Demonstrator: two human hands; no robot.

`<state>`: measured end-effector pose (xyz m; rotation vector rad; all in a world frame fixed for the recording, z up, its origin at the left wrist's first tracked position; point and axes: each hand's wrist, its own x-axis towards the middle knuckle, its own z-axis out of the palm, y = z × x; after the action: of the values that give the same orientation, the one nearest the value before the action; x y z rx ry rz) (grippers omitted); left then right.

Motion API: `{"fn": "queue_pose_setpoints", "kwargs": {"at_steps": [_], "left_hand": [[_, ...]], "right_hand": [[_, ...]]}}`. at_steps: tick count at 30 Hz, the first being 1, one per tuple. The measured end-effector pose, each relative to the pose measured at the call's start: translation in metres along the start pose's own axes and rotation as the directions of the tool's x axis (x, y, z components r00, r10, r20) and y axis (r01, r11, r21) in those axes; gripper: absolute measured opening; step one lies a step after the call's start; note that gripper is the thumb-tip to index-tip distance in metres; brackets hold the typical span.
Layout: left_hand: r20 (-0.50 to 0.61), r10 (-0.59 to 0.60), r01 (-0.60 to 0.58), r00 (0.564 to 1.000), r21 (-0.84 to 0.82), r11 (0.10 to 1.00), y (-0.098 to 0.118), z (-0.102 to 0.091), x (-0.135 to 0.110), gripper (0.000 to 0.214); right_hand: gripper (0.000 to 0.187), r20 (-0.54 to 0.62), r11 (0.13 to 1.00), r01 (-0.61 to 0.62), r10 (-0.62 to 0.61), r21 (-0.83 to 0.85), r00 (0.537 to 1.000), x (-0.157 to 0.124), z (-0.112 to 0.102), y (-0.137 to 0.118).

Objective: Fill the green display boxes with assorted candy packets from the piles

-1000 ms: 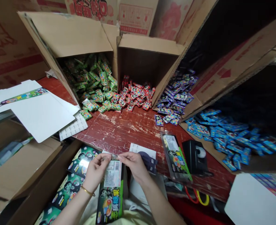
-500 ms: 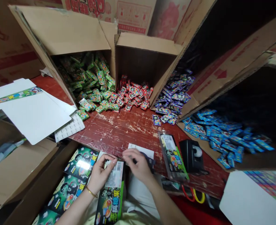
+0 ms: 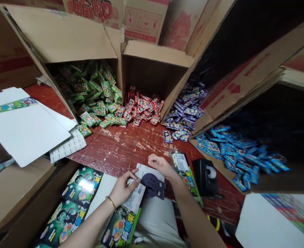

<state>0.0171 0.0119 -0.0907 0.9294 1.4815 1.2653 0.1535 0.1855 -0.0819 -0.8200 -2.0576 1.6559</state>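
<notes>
My left hand (image 3: 125,189) grips the top of a long green and black packet (image 3: 125,217) with a white barcode label, held over my lap at the table's near edge. My right hand (image 3: 161,165) is off the packet, loosely curled above the red table (image 3: 131,148), close to a second clear-topped packet (image 3: 185,172) lying flat. Whether its fingers pinch anything is not visible. A dark stapler-like tool (image 3: 154,184) sits on a white card between my hands.
Open cartons on their sides spill small candy packs: green (image 3: 95,93), red (image 3: 143,108), purple (image 3: 185,112), blue (image 3: 234,150). A black tape dispenser (image 3: 207,175) stands right of the flat packet. White cardboard sheets (image 3: 25,127) lie at left. Printed boxes (image 3: 72,203) fill a carton lower left.
My right hand let go of the packet's top and moved right and forward over the table. My left hand kept the packet and tilted it. The view shifted right.
</notes>
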Motion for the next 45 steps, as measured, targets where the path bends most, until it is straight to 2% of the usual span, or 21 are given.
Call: {"fn": "queue_pose_setpoints", "kwargs": {"at_steps": [2,6,9,11,13,17,20,26,28,32,33,35,36,38,39,41,43,45], "left_hand": [[-0.001,-0.011,0.011,1.0,0.003,1.0,0.002,-0.002,-0.001,0.015],[-0.005,-0.011,0.011,1.0,0.006,1.0,0.0,-0.003,-0.001,0.017],[-0.02,0.003,-0.002,1.0,0.007,1.0,0.0,-0.002,0.0,0.017],[-0.043,0.018,-0.017,0.999,0.012,1.0,0.005,-0.003,-0.001,0.017],[-0.075,0.04,-0.039,0.996,0.025,0.999,0.013,-0.005,-0.006,0.018],[-0.138,0.075,-0.062,0.988,0.093,0.994,0.028,-0.012,-0.018,0.028],[-0.163,0.08,-0.054,0.983,0.155,0.986,0.03,-0.015,-0.025,0.031],[-0.172,0.102,-0.071,0.98,0.174,0.982,0.03,-0.013,-0.027,0.037],[-0.192,0.111,-0.081,0.975,0.16,0.984,0.033,-0.012,-0.028,0.04],[-0.236,0.112,-0.092,0.965,0.095,0.991,0.04,-0.011,-0.034,0.05],[-0.23,0.095,-0.082,0.969,0.066,0.994,0.042,-0.011,-0.035,0.051],[-0.133,0.006,-0.009,0.991,-0.016,1.0,0.043,-0.013,-0.038,0.047],[-0.046,-0.049,0.047,0.998,-0.056,0.997,0.044,-0.016,-0.04,0.043],[0.145,-0.138,0.154,0.98,-0.11,0.982,0.045,-0.026,-0.045,0.035],[0.214,-0.161,0.192,0.964,-0.13,0.973,0.046,-0.033,-0.048,0.035],[0.282,-0.179,0.23,0.943,-0.16,0.96,0.048,-0.05,-0.053,0.041],[0.309,-0.163,0.244,0.937,-0.244,0.939,0.051,-0.065,-0.054,0.059],[0.25,-0.09,0.191,0.964,-0.415,0.889,0.056,-0.072,-0.052,0.076]], "right_hand": [[0.018,-0.01,0.998,-0.008,0.009,0.058,1.0,0.002,0.006,-0.003],[0.039,-0.021,0.984,-0.045,0.049,0.173,0.999,0.011,0.02,0.006],[0.037,-0.064,0.958,-0.066,0.088,0.278,0.994,0.012,0.017,0.012],[0.037,-0.107,0.938,-0.067,0.109,0.339,0.988,0.006,0.014,0.004],[0.042,-0.119,0.917,-0.075,0.131,0.392,0.984,-0.006,0.016,-0.015],[0.052,-0.033,0.862,-0.155,0.195,0.483,0.98,-0.032,0.04,-0.058],[0.049,-0.012,0.876,-0.169,0.195,0.452,0.981,-0.043,0.059,-0.072],[0.052,-0.018,0.927,-0.143,0.158,0.346,0.987,-0.041,0.07,-0.065],[0.052,0.001,0.899,-0.185,0.201,0.397,0.98,-0.041,0.07,-0.063],[0.044,0.169,0.759,-0.371,0.334,0.536,0.927,-0.044,0.073,-0.062],[0.042,0.191,0.746,-0.393,0.346,0.537,0.919,-0.045,0.074,-0.061],[0.047,0.197,0.791,-0.369,0.312,0.488,0.929,-0.047,0.075,-0.057],[0.051,0.184,0.834,-0.33,0.276,0.442,0.943,-0.046,0.074,-0.055],[0.06,0.113,0.909,-0.231,0.204,0.346,0.973,-0.043,0.066,-0.05],[0.061,0.051,0.93,-0.189,0.182,0.316,0.982,-0.039,0.059,-0.049],[0.057,-0.119,0.94,-0.122,0.167,0.318,0.979,-0.03,0.04,-0.048],[0.055,-0.313,0.926,-0.04,0.168,0.376,0.935,-0.023,0.023,-0.05],[0.058,-0.474,0.898,0.06,0.173,0.436,0.864,-0.024,0.017,-0.055]]}}
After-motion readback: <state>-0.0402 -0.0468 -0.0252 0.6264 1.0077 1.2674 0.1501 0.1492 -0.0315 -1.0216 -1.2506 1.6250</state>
